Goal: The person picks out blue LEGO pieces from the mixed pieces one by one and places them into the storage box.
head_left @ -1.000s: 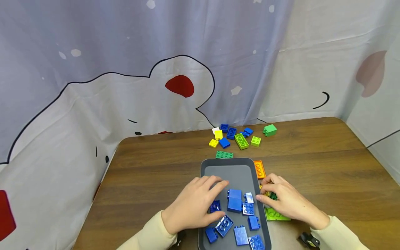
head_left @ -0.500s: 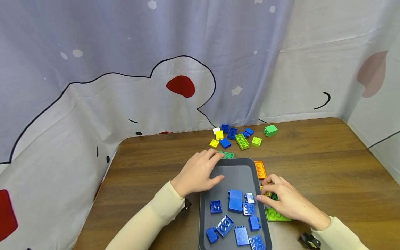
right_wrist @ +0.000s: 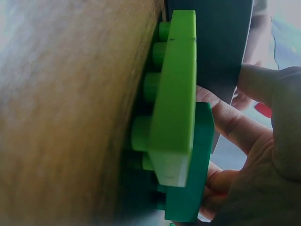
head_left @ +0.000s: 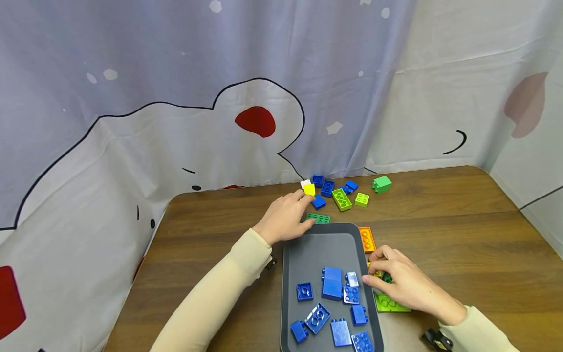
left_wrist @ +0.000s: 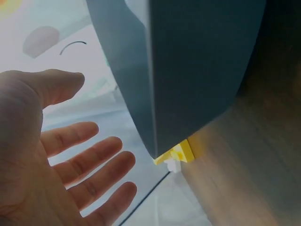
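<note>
1. My left hand (head_left: 285, 215): fingers apart, by far end of tray (head_left: 321, 247), near yellow brick (head_left: 310, 189), green brick (head_left: 322, 218).
2. My right hand (head_left: 404, 281): at tray's right rim, by light-green brick (head_left: 390, 305); can't tell if gripping.
3. Blue bricks (head_left: 332, 286) in tray, on counter (head_left: 466, 225).

Head cam: up high, facing forward-down, widest; gets table (head_left: 462, 220) plus curtain (head_left: 176, 58). Left-wrist cam: low, close, rolled, facing past left hand (head_left: 286, 215) to tray (head_left: 325, 247). Right-wrist cam: tightest, rolled, right up on lime-green brick (right_wrist: 175, 89). All three share tray.
</note>
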`<state>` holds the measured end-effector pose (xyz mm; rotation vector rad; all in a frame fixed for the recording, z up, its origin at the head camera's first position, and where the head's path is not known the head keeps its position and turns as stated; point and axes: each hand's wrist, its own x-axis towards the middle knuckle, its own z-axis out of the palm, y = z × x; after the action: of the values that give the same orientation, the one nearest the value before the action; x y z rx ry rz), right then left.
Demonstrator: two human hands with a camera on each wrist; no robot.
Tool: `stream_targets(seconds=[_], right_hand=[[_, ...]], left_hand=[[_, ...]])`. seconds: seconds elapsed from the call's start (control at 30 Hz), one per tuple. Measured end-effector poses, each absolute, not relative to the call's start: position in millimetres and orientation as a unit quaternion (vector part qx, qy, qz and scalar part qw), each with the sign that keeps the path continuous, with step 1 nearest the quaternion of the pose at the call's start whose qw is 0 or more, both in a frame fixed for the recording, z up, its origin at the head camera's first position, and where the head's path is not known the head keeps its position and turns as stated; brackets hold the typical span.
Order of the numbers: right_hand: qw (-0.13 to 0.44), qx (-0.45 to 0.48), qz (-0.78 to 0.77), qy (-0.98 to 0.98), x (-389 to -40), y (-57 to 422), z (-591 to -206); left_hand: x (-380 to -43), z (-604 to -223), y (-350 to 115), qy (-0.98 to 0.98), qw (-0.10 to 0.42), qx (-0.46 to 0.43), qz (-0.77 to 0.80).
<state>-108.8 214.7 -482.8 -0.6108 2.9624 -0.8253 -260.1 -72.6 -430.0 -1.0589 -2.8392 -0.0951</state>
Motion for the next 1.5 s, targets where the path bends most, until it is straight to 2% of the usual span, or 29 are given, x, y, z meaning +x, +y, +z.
stream_targets(seconds=[0.53, 1.0, 1.5], right_hand=[[0.014, -0.186, -0.262, 0.947, -109, 214, -482], [0.007, -0.191, -0.263, 0.946, -108, 214, -483], [0.009, -0.185, -0.261, 0.947, -109, 214, -483]], left_hand=[[-298, -431, -45, -0.946, 0.001, -0.323, 0.004], [-316, -431, -25, -0.943, -0.078, -0.315, 0.074], [-318, -434, -11, -0.939, -0.076, -0.316, 0.113]])
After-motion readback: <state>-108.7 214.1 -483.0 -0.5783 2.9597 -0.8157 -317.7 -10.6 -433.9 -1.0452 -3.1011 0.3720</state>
